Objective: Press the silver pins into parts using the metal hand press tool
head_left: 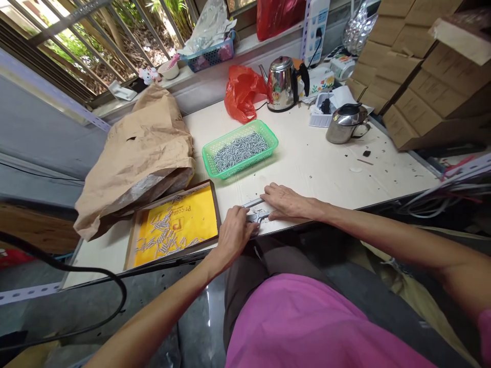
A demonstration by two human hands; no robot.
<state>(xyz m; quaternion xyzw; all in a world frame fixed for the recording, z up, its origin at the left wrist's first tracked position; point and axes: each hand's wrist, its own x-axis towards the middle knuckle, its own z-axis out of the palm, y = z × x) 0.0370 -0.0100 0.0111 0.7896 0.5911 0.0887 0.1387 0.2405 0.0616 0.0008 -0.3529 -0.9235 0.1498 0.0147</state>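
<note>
My left hand (235,232) rests at the table's near edge, fingers curled around a flat metal strip (252,203) and small metal parts. My right hand (283,201) lies just right of it, fingers closed down over the same cluster of small metal pieces (258,216). A green plastic basket (209,151) full of small silver parts stands behind the hands. To the left lies a shallow box lid with a yellow lining (199,214), holding several loose silver parts.
A crumpled brown paper sack (141,148) lies at the left. A red plastic bag (241,92), two metal kettles (282,84) (345,123) and a white tray sit at the back. Cardboard boxes (418,66) are stacked at the right. Cables hang off the right edge.
</note>
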